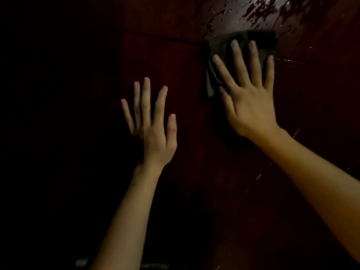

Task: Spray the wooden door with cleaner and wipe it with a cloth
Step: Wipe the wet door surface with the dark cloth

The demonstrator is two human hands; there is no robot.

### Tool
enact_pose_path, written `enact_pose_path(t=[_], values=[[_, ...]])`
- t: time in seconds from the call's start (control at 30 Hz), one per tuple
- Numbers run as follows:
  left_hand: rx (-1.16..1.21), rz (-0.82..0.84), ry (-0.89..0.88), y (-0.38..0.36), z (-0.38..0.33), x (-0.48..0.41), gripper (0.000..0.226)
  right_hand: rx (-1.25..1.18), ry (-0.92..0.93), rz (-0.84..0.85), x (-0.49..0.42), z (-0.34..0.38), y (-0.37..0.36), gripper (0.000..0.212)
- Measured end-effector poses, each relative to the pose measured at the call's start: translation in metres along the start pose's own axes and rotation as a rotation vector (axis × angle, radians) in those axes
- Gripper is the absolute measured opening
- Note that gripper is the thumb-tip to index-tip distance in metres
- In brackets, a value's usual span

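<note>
Head view: the right hand (251, 98), fingers spread, presses a dark cloth (220, 55) flat against the dark red wooden door (165, 61), just below wet streaks (253, 10) at far right. The left hand (153, 129), spread and empty, rests flat on the door, lower left.

Overall light: very dim; most of the frame is near black, above all the left third.
Light source: from the upper right, off frame.
Glare: a patchy white sheen on the wet door (253, 14) at the top right.
Lit parts: left hand (153, 131), right hand (247, 106) and both forearms stand out warm against the dark red wood.
Shadows: a dark shadow beneath each palm.
Sharpness: soft throughout; cloth (220, 55) folds barely readable.
Edges: panel lines bend slightly.
</note>
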State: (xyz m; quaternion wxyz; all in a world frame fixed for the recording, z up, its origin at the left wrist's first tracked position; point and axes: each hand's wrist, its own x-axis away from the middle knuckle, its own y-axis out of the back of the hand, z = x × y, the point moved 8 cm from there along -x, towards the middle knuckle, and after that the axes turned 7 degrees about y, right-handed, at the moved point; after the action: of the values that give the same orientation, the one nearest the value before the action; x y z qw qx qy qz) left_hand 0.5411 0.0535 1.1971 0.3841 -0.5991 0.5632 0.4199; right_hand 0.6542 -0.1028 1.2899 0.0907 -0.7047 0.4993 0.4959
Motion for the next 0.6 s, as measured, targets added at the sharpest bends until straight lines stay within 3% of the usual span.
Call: enact_pose_path(t=[0.1,0.27,0.33,0.43,0.6], values=[[-0.106,0.029,0.009,-0.009,-0.007,0.0,0.054,-0.007,-0.032,0.024,0.04,0.03,-0.019,0.066],[-0.112,0.053,0.002,-0.017,-0.014,0.011,0.055,-0.159,0.186,0.352,0.219,0.144,-0.092,0.078],[-0.085,0.087,-0.043,-0.023,-0.027,0.02,0.056,-0.218,0.149,0.4,0.243,0.148,-0.099,0.072],[0.015,0.108,-0.083,-0.032,-0.049,0.027,0.055,-0.282,0.015,0.273,0.199,0.104,-0.085,0.07],[-0.051,0.056,0.03,-0.046,-0.081,0.01,0.053,-0.244,-0.289,-0.089,0.026,-0.055,-0.003,0.059]])
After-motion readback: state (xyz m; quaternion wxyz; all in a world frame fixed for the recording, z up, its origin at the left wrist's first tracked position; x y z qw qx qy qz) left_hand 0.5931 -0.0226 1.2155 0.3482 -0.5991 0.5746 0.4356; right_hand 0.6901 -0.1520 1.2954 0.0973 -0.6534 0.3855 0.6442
